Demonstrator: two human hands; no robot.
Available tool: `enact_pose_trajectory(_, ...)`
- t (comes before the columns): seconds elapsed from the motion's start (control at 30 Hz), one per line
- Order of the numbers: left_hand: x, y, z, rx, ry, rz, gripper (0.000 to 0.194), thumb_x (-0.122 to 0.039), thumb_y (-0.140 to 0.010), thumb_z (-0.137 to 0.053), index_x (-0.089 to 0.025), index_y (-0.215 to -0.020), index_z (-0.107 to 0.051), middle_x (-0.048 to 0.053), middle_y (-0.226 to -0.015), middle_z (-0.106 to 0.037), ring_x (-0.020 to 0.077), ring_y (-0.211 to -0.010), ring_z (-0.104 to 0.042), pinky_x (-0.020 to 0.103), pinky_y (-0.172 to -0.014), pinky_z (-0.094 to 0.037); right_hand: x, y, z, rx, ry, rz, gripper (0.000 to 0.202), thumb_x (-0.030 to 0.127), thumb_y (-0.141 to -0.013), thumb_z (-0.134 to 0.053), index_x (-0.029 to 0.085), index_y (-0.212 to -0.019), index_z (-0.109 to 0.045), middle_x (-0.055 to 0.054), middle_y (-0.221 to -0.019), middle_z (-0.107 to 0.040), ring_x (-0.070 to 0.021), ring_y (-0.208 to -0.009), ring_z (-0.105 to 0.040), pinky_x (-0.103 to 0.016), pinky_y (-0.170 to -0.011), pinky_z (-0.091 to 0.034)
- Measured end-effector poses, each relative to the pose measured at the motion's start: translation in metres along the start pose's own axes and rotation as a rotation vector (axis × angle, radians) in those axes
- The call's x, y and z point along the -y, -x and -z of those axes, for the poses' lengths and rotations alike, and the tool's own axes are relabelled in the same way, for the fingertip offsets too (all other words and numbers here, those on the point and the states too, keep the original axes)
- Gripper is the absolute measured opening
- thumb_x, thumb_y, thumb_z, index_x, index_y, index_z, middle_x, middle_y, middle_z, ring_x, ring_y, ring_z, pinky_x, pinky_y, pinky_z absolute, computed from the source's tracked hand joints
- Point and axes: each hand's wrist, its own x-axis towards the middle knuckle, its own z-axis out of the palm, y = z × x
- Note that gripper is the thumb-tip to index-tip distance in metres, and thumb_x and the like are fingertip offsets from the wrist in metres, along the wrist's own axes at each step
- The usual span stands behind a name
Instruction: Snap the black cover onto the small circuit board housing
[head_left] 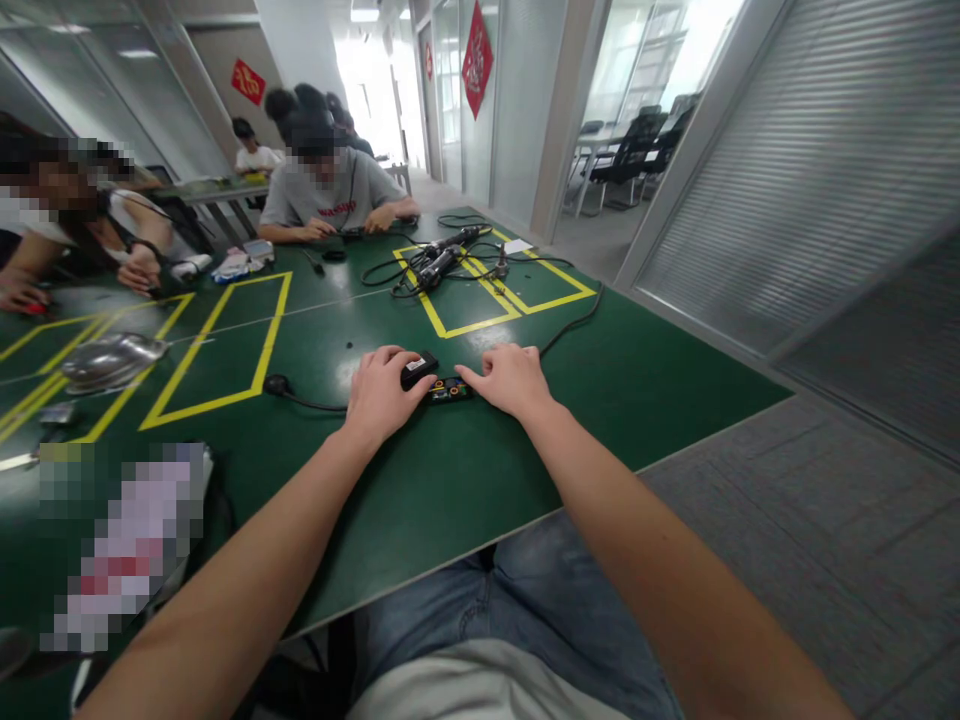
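Note:
On the green table, a small black case half with a circuit board (450, 389) shows between my hands. It looks like an opened power adapter. My left hand (381, 392) is closed around a black cover with a white label (418, 371), which lies against the far side of the board; the thumb rests at the board's left end. At the board's right end, my right hand (514, 378) has its thumb against the case, with the other fingers curled and partly hidden. A cable with a black plug (277, 385) runs out from under my left hand. Another cord (574, 325) leads behind my right hand.
Ahead lie black cylindrical tools with tangled cords (439, 265) over yellow tape outlines (480, 327). A shiny metal bowl-like object (112, 360) and a blurred-out package (135, 540) are on the left. Two people work across the table. The table's edge (712, 430) runs along the right.

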Motion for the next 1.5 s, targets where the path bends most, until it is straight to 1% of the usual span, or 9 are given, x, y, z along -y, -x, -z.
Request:
enact_pose_trajectory(0.17,0.002,-0.005,0.006,0.105,-0.015,0.061,0.046,-0.051,-0.100,-0.075,-0.029,-0.140,-0.077,0.013,-0.149,-0.069,0.0404,-0.139,-0.060,0.057,-0.116,-0.052,-0.001,-0.001,-0.003,0.006,-0.018,-0.006,0.053,0.063,-0.102,-0.065,0.021,-0.071,-0.071,-0.010,-0.094,-0.073,-0.0288,-0.095,-0.064,-0.044,-0.094,-0.041)
enact_pose_trajectory(0.33,0.004,-0.003,0.005,0.156,-0.029,0.036,0.048,-0.053,-0.104,-0.068,-0.031,-0.146,-0.074,0.013,-0.154,-0.067,0.0407,-0.142,-0.058,0.059,-0.116,-0.051,-0.001,0.002,-0.004,0.006,-0.019,-0.003,0.054,0.063,-0.103,-0.065,0.021,-0.070,-0.068,-0.009,-0.091,-0.072,-0.0283,-0.095,-0.063,-0.043,-0.092,-0.039)
enact_pose_trajectory(0.43,0.004,0.000,0.004,0.137,-0.014,-0.011,0.045,-0.048,-0.109,-0.058,-0.028,-0.147,-0.072,0.013,-0.152,-0.069,0.0379,-0.141,-0.059,0.058,-0.117,-0.049,-0.001,0.006,-0.002,0.010,-0.020,0.011,0.052,0.059,-0.107,-0.062,0.021,-0.071,-0.068,-0.009,-0.090,-0.071,-0.0280,-0.095,-0.062,-0.042,-0.090,-0.036)
enact_pose_trajectory(0.53,0.004,0.003,0.002,0.083,0.013,-0.012,0.040,-0.040,-0.112,-0.051,-0.024,-0.141,-0.073,0.013,-0.145,-0.074,0.0357,-0.136,-0.063,0.056,-0.116,-0.049,-0.001,0.009,0.000,0.032,-0.022,0.026,0.052,0.053,-0.111,-0.055,0.021,-0.072,-0.068,-0.008,-0.091,-0.071,-0.0275,-0.096,-0.062,-0.042,-0.090,-0.034)
enact_pose_trajectory(0.8,0.001,0.008,0.003,0.076,0.054,0.031,0.035,-0.038,-0.106,-0.060,-0.025,-0.136,-0.074,0.012,-0.139,-0.078,0.0358,-0.130,-0.067,0.053,-0.111,-0.051,0.003,0.017,0.004,0.060,-0.005,0.034,0.045,0.050,-0.107,-0.062,0.022,-0.074,-0.069,-0.008,-0.090,-0.070,-0.0279,-0.097,-0.060,-0.043,-0.091,-0.032)
enact_pose_trajectory(0.97,-0.006,0.015,0.001,0.054,0.068,0.026,0.035,-0.039,-0.102,-0.066,-0.026,-0.133,-0.075,0.011,-0.141,-0.076,0.0361,-0.131,-0.065,0.055,-0.115,-0.050,0.006,0.024,0.009,0.092,0.001,0.025,0.039,0.043,-0.110,-0.061,0.022,-0.078,-0.069,-0.007,-0.093,-0.070,-0.0265,-0.098,-0.059,-0.042,-0.092,-0.032)
enact_pose_trajectory(1.1,-0.013,0.022,-0.004,0.051,0.076,0.036,0.036,-0.040,-0.103,-0.065,-0.026,-0.135,-0.075,0.011,-0.144,-0.074,0.0364,-0.133,-0.063,0.056,-0.117,-0.049,0.005,0.027,0.009,0.098,0.019,0.034,0.037,0.038,-0.110,-0.060,0.021,-0.077,-0.068,-0.007,-0.092,-0.069,-0.0256,-0.095,-0.057,-0.042,-0.092,-0.032)
enact_pose_trajectory(1.3,-0.014,0.024,-0.007,0.058,0.064,0.081,0.035,-0.039,-0.107,-0.057,-0.029,-0.136,-0.074,0.011,-0.147,-0.072,0.0363,-0.136,-0.062,0.057,-0.115,-0.051,0.006,0.031,0.009,0.084,0.002,0.012,0.038,0.038,-0.109,-0.059,0.022,-0.076,-0.067,-0.007,-0.091,-0.068,-0.0258,-0.093,-0.057,-0.043,-0.092,-0.033)
enact_pose_trajectory(1.5,-0.015,0.020,-0.006,0.079,0.064,0.102,0.039,-0.041,-0.104,-0.062,-0.030,-0.140,-0.072,0.012,-0.146,-0.073,0.0376,-0.135,-0.062,0.058,-0.116,-0.049,0.013,0.033,0.005,0.051,0.039,-0.032,0.037,0.034,-0.110,-0.054,0.022,-0.082,-0.074,-0.010,-0.096,-0.071,-0.0283,-0.097,-0.057,-0.046,-0.096,-0.034)
